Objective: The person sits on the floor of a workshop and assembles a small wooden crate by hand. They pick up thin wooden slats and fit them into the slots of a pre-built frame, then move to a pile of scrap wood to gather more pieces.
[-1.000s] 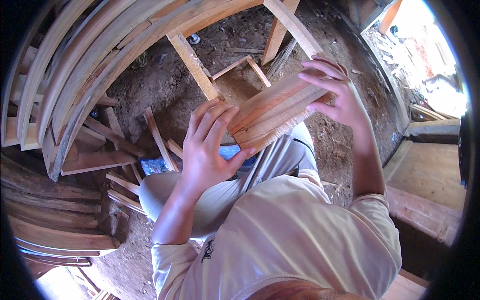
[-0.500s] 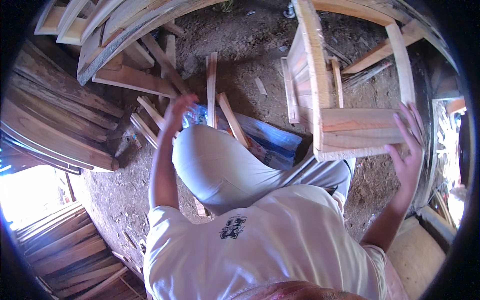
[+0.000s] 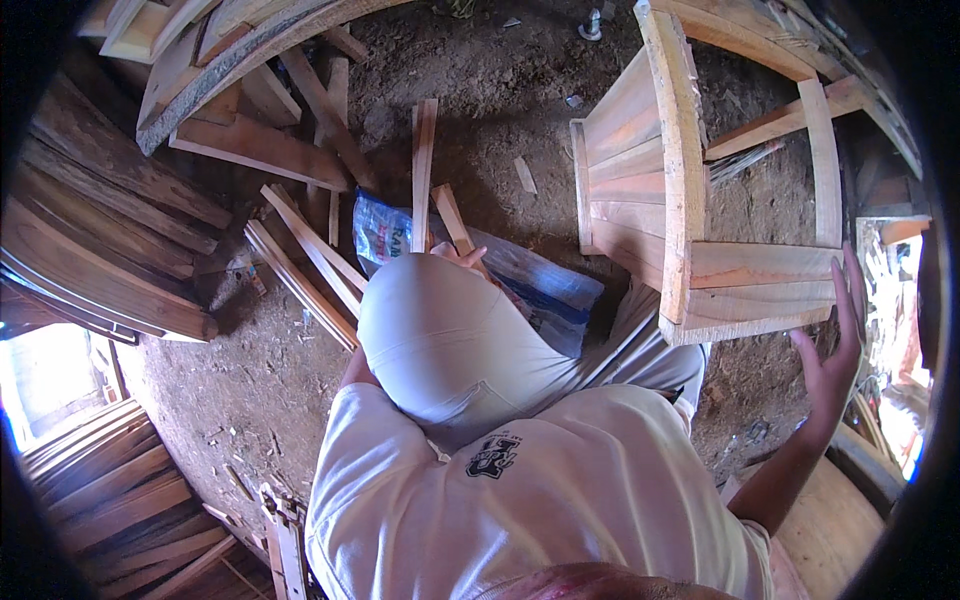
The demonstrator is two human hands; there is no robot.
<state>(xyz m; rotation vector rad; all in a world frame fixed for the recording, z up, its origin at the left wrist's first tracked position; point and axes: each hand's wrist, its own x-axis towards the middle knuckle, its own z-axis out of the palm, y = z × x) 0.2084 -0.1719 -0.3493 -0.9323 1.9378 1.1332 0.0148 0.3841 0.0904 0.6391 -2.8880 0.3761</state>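
Note:
My right hand (image 3: 832, 365) is at the right end of a slatted wooden crate-like frame (image 3: 765, 270), fingers spread. The fingertips lie along its outer corner and the thumb is apart below the lower edge; how firmly it touches is unclear. The frame is built of pale boards with a thick upright board (image 3: 677, 180) facing me. My left hand (image 3: 462, 257) shows only in part beyond my raised knee, a few fingers stretched out beside a short wooden strip (image 3: 452, 212). My knee hides the rest of that hand. A longer strip (image 3: 424, 160) stands next to it.
A blue and clear printed plastic sack (image 3: 560, 290) lies under the strips. More thin strips (image 3: 310, 260) lean left of my knee. Stacked boards (image 3: 110, 220) fill the left side, with a plank pile (image 3: 130, 490) at lower left. Bare earth floor (image 3: 240, 400) carries wood scraps.
My left hand has gone from above the sack's left end down and right behind my knee. The frame sits slightly farther right and lower in view, my right hand still at its corner.

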